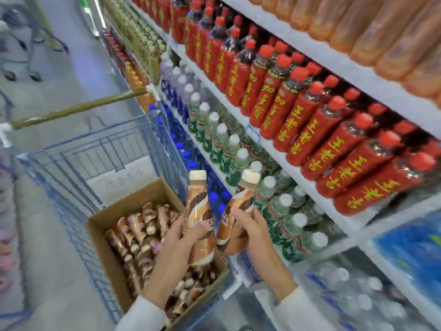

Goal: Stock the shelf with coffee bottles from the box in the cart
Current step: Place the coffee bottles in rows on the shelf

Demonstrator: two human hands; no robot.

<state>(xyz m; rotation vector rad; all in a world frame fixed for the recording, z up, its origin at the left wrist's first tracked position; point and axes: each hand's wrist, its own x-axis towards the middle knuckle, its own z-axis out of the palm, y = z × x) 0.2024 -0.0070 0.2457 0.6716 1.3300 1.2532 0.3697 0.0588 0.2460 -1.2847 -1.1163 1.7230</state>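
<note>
Coffee bottles [198, 206], two in all, are held upright. The left hand [176, 240] has its fingers [191, 232] curled round one, and the right hand [253, 232] wraps the second bottle [239, 199], so both labels are partly hidden. Both hang over the near right corner of the cardboard box [133, 199] in the blue wire cart [78, 151]. The box holds more bottles, too blurred to count. Alongside, the shelf [307, 185] carries green, red and orange drinks and is cut off at the right edge.
</note>
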